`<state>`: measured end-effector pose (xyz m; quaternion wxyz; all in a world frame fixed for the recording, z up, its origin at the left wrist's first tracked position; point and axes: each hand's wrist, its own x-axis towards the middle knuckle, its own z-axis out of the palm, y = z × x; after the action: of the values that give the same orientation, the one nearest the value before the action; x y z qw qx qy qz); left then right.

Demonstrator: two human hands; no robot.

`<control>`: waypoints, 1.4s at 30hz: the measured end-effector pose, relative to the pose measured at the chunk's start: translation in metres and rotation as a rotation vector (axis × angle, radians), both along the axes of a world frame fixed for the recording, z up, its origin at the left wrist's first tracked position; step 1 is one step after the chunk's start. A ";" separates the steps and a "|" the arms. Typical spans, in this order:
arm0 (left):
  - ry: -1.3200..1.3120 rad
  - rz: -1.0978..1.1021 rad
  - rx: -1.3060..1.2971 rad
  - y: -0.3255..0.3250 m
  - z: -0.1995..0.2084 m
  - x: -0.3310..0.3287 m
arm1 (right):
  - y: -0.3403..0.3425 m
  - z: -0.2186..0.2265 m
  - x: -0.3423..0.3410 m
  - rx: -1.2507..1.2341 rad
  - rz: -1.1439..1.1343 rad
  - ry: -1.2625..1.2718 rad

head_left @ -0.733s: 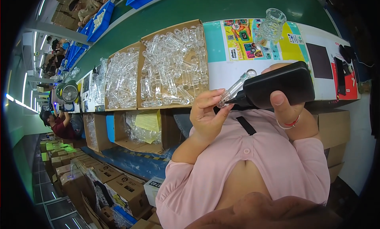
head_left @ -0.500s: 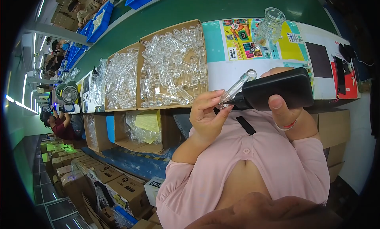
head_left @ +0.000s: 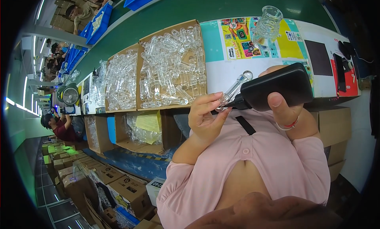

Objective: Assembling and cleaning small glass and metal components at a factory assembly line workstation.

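Pinched between the fingertips of my left hand [head_left: 206,117] is a clear tube-shaped piece [head_left: 236,86], slanting up to the right with a rounded knob at its upper end. My right hand [head_left: 283,108] is wrapped round a black squeeze bottle [head_left: 277,88], tipped on its side. The bottle's narrow nozzle [head_left: 231,105] points left and meets the lower end of the clear piece, by my left thumb. Whether any liquid comes out is too small to tell. Left of my hands, a shallow cardboard tray [head_left: 173,107] is full of similar clear pieces.
A second cardboard tray [head_left: 122,109] of clear pieces adjoins the first. A larger clear ribbed glass vessel [head_left: 268,27] stands on the colourful printed sheet [head_left: 291,50]. Farther right lie a dark flat square [head_left: 318,58] and a phone-like black object [head_left: 339,74]. Open cartons [head_left: 168,144] stand below the table edge.
Both hands keep their hold, and the nozzle stays at the clear piece's lower end. The clear piece and the bottle have shifted very slightly.
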<state>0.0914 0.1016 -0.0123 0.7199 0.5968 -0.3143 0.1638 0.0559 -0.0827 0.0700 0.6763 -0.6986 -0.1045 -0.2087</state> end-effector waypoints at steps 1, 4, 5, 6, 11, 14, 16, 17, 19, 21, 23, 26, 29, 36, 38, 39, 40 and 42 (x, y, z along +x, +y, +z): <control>0.000 -0.001 0.000 0.001 0.002 0.000 | -0.001 0.001 -0.001 -0.028 -0.003 0.008; -0.057 0.054 0.095 0.002 0.008 0.001 | -0.001 0.002 -0.002 -0.012 0.021 0.003; -0.075 0.073 0.121 0.003 0.008 0.000 | -0.003 0.003 -0.001 -0.011 0.023 0.003; -0.092 0.092 0.148 0.003 0.008 0.000 | -0.007 0.004 0.000 -0.137 0.025 -0.078; -0.134 0.149 0.196 0.003 0.010 0.001 | -0.009 0.005 -0.004 -0.211 -0.001 -0.156; -0.174 0.163 0.229 0.005 0.011 0.005 | -0.016 0.011 -0.001 -0.495 -0.044 -0.311; -0.200 0.172 0.253 0.005 0.011 0.005 | -0.017 0.011 -0.002 -0.647 -0.041 -0.365; -0.186 0.167 0.258 0.006 0.011 0.005 | -0.017 0.012 -0.002 -0.646 -0.040 -0.365; -0.172 0.160 0.263 0.005 0.010 0.004 | -0.016 0.014 -0.001 -0.750 -0.062 -0.457; -0.041 0.086 0.157 0.001 0.008 0.002 | -0.017 0.010 0.001 -0.658 -0.018 -0.472; 0.090 0.015 0.051 0.001 0.006 -0.002 | -0.016 0.007 0.002 -0.567 -0.017 -0.541; 0.307 -0.156 -0.130 0.001 0.008 -0.003 | -0.017 0.000 0.004 -0.424 0.025 -0.588; 0.446 -0.297 -0.226 0.005 0.009 -0.002 | -0.019 -0.005 0.003 -0.418 0.059 -0.583; 0.602 -0.440 -0.293 0.007 0.010 -0.003 | -0.017 -0.007 0.004 -0.400 0.090 -0.630; 0.609 -0.452 -0.301 0.006 0.012 -0.003 | -0.022 -0.001 0.001 -0.519 0.243 -0.573; 0.618 -0.462 -0.310 0.005 0.013 -0.002 | -0.021 -0.002 0.001 -0.520 0.243 -0.575; 0.616 -0.463 -0.309 0.006 0.013 -0.002 | -0.020 -0.003 -0.001 -0.538 0.222 -0.608; 0.601 -0.441 -0.294 0.007 0.012 -0.002 | -0.019 -0.005 -0.003 -0.551 0.203 -0.641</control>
<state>0.0889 0.1082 0.0001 0.8753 0.4271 -0.1834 -0.1335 0.0532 -0.1016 0.0653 0.4151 -0.7392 -0.4292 -0.3116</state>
